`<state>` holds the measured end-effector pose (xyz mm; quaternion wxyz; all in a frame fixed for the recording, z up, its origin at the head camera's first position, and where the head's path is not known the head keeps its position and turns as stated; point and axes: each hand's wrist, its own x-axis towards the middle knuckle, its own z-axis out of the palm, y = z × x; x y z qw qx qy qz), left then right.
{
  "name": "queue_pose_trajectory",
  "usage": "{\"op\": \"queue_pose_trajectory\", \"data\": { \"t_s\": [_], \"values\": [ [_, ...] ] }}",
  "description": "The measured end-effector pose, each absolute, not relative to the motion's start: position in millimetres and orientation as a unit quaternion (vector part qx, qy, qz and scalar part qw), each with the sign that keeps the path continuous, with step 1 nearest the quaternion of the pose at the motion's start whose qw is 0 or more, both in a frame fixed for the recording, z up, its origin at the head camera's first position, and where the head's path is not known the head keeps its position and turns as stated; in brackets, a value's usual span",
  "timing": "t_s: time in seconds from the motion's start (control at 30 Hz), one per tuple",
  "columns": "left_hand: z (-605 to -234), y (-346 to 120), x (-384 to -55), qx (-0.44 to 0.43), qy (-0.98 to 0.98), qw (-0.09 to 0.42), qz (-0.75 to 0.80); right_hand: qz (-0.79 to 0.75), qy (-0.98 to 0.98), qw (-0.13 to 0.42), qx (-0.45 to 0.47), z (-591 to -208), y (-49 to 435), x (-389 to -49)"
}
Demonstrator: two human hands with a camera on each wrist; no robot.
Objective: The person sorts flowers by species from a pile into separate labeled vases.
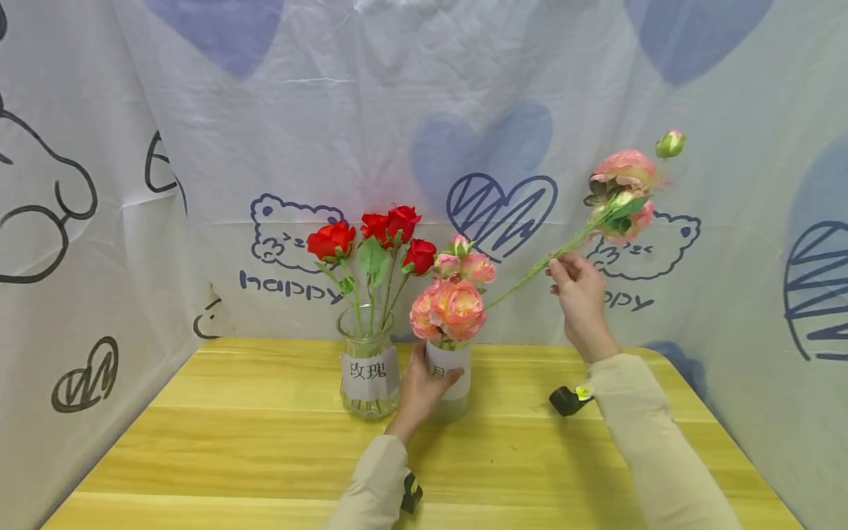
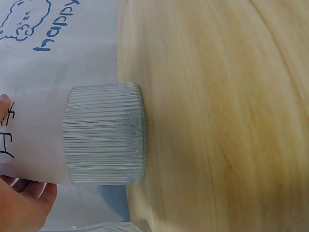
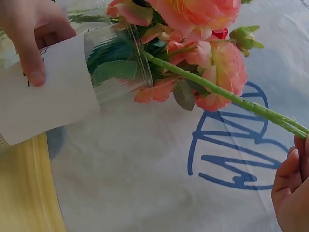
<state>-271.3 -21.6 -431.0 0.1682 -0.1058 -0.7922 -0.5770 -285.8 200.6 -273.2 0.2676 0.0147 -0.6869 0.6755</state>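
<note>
My left hand (image 1: pixel 424 386) grips a ribbed glass vase (image 2: pixel 104 135) around its white paper label, thumb across the front. Pink-orange flowers (image 1: pixel 457 308) fill the vase's mouth. Up and to the right, my right hand (image 1: pixel 578 298) pinches the green stem (image 3: pixel 217 92) of another pink flower (image 1: pixel 626 173), which has a small bud above it. That stem slants down to the left, and its lower end overlaps the vase's rim in the right wrist view.
Left of the held vase stands a labelled glass jar (image 1: pixel 368 401) with several red roses (image 1: pixel 400 221). A small black object (image 1: pixel 566 401) lies on the wooden table (image 1: pixel 265 456) at right. A cloth backdrop with printed hearts (image 1: pixel 500 213) hangs behind the table.
</note>
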Motion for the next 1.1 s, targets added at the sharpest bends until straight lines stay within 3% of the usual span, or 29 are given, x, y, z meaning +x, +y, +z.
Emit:
{"op": "queue_pose_trajectory", "data": {
  "t_s": [0.53,1.1],
  "values": [
    [-434,-23,-273,-0.097,-0.798,0.173,-0.569,0.531,-0.777,0.317,0.121,-272,168,-282],
    [-435,-22,-273,-0.104,-0.796,0.163,-0.573,0.583,-0.78,0.208,0.095,-301,159,-284]
  ]
}}
